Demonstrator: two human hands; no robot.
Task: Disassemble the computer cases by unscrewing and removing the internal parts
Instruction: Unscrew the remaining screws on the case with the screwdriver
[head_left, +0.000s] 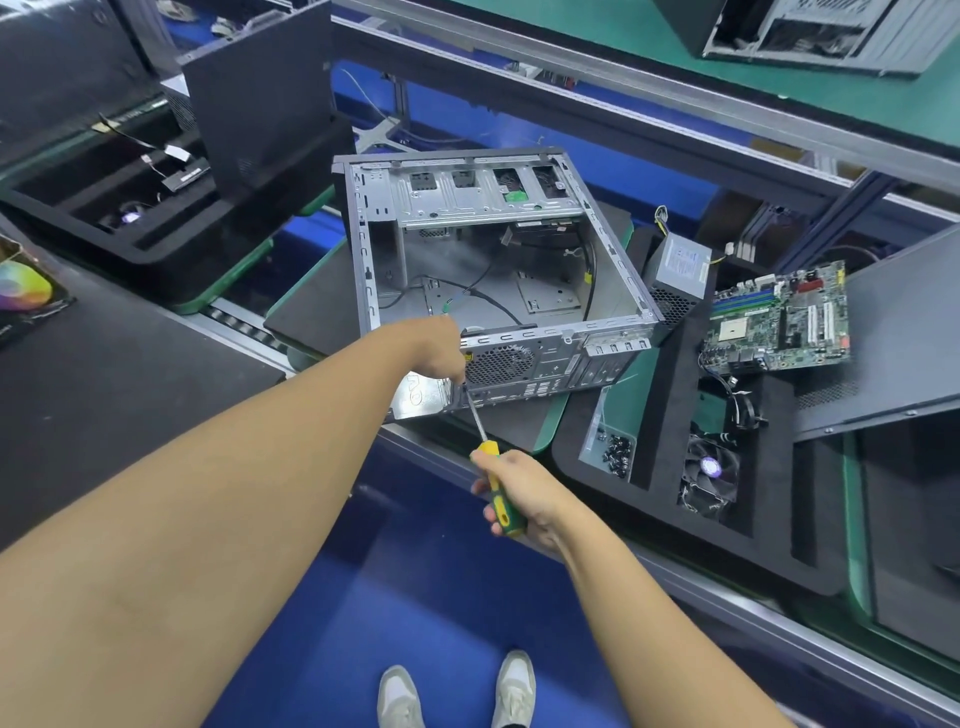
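Right hand (519, 496) grips screwdriver (477, 415); left hand (439, 347) at case (488, 205), fingers hidden — motherboard (779, 322) beside.

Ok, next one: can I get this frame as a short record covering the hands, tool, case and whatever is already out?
right hand: grips the yellow-and-green screwdriver by its handle
left hand: on the rear panel of the open grey metal computer case, by the screwdriver tip; grip unclear
case interior: mostly bare, black cables left
parts outside case: green motherboard, grey power supply, black fan, on the black foam tray to the right
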